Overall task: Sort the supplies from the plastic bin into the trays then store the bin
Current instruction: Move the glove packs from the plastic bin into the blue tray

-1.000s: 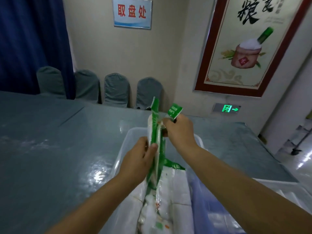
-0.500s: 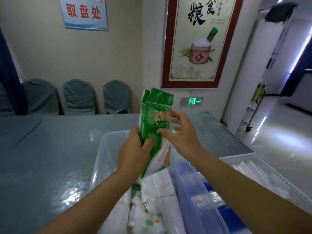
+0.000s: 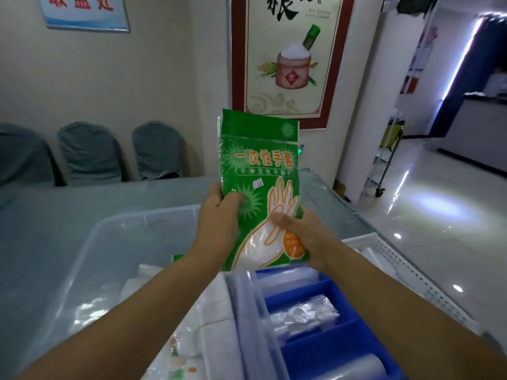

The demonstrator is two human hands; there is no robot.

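I hold a green pack of disposable gloves (image 3: 259, 171) upright above the clear plastic bin (image 3: 90, 242). My left hand (image 3: 219, 218) grips its lower left edge. My right hand (image 3: 304, 234) is on its lower right side, fingers across the front. White wrapped packs (image 3: 214, 305) lie in the bin below. A blue divided tray (image 3: 337, 341) holding clear plastic packets sits right of the bin. A white perforated tray (image 3: 395, 259) stands further right.
The bin and trays rest on a grey-green table (image 3: 82, 196). Three covered chairs (image 3: 90, 152) line the far wall. A framed poster (image 3: 290, 56) hangs behind. A shiny open floor and a wheeled rack (image 3: 389, 160) lie to the right.
The glove pack has turned from edge-on to face me and risen above the bin. My right hand slid from its top down to its lower right side. My view swung to the right.
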